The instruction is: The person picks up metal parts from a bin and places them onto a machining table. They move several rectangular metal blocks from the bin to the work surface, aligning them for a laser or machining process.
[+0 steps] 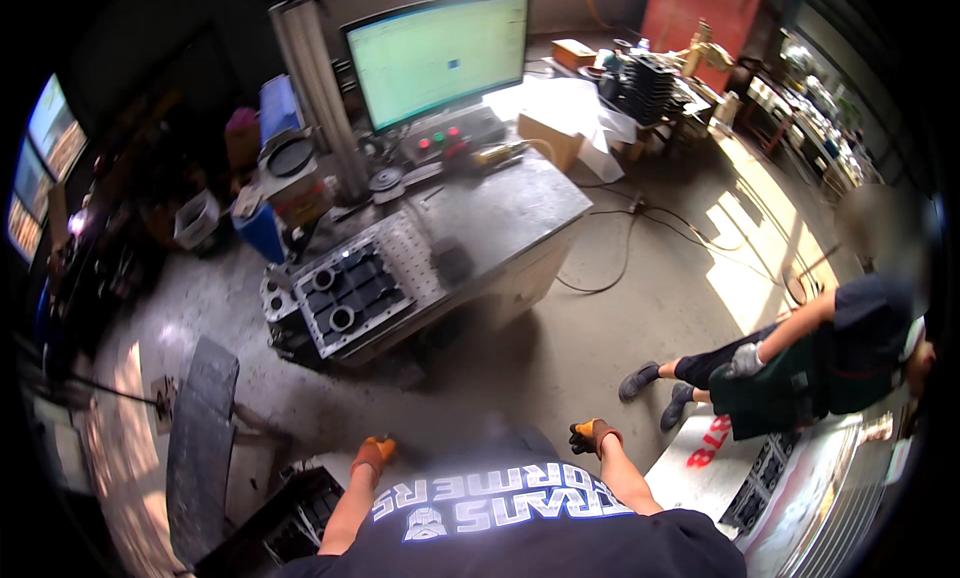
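Both of my hands are in gloves and held apart in front of my dark T-shirt. Near the lower middle, my left hand [374, 452] wears an orange glove; its fingers look loosely curled in, with nothing seen in them. My right hand [592, 436], in an orange and black glove, also has its fingers curled and shows no object. Neither hand touches anything. Ahead of them, on the near left end of a metal workbench [545, 213], lies a flat metal casing [372, 286] with a black gridded face and two round rings. A perforated metal plate [412, 246] adjoins it.
A monitor [440, 63] stands behind a panel with coloured buttons [440, 140], beside a vertical metal column [315, 88]. At left is a long black seat [200, 448]. A co-worker [790, 378] is at right, beside a white surface [685, 468]. Cables [628, 248] cross the floor.
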Action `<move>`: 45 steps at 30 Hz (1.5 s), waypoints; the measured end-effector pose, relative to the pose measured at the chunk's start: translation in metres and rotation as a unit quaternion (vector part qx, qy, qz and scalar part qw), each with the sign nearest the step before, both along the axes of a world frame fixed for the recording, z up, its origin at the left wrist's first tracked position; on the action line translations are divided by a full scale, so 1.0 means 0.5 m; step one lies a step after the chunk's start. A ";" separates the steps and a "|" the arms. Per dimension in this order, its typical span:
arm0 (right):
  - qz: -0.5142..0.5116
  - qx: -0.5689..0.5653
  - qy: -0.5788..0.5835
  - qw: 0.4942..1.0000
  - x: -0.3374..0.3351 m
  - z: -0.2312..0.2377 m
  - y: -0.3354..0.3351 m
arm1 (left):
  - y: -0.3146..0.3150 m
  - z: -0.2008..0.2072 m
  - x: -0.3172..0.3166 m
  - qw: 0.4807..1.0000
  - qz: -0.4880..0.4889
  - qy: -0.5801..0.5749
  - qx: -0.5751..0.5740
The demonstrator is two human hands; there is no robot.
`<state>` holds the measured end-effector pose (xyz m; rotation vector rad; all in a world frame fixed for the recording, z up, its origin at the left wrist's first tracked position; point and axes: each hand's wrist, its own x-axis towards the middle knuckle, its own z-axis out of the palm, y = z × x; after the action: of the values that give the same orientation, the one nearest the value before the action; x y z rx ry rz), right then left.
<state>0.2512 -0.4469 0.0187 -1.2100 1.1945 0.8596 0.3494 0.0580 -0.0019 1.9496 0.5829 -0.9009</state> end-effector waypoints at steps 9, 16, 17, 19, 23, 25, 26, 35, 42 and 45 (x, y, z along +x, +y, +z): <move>0.082 -0.032 -0.103 0.991 0.125 0.092 0.029 | 0.015 -0.005 -0.075 0.989 0.134 -0.009 0.056; 0.060 0.030 -0.482 0.873 0.276 0.279 0.032 | -0.026 0.106 -0.060 0.993 0.099 0.048 0.035; 0.068 0.020 -0.522 0.850 0.294 0.334 0.041 | -0.013 0.089 -0.058 0.995 0.082 0.032 0.054; -0.042 0.197 -0.629 0.751 0.309 0.409 0.049 | 0.017 0.046 -0.045 0.996 0.054 0.009 0.074; -0.027 0.232 -0.670 0.705 0.327 0.488 0.051 | 0.020 0.028 -0.007 0.991 0.031 -0.070 0.109; 0.051 -0.017 -0.595 0.802 0.327 0.521 0.070 | -0.025 0.111 0.012 0.995 0.083 -0.019 0.060; 0.047 0.039 -0.632 0.773 0.321 0.528 0.063 | 0.030 0.009 -0.018 0.989 -0.028 -0.079 0.120; 0.351 0.314 -0.856 0.213 0.344 0.873 0.050 | 0.045 0.012 -0.007 0.961 -0.210 -0.098 0.153; 0.171 -0.150 -0.630 0.743 0.395 0.488 0.085 | -0.010 0.009 -0.016 0.990 0.100 -0.024 0.092; 0.273 -0.162 -0.407 0.856 0.413 0.256 0.068 | -0.008 -0.021 -0.041 0.984 0.142 -0.075 0.073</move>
<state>0.4578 -0.4132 0.1464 -1.9810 0.2877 0.4295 0.3291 0.0541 -0.0123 1.9801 0.8322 -0.5401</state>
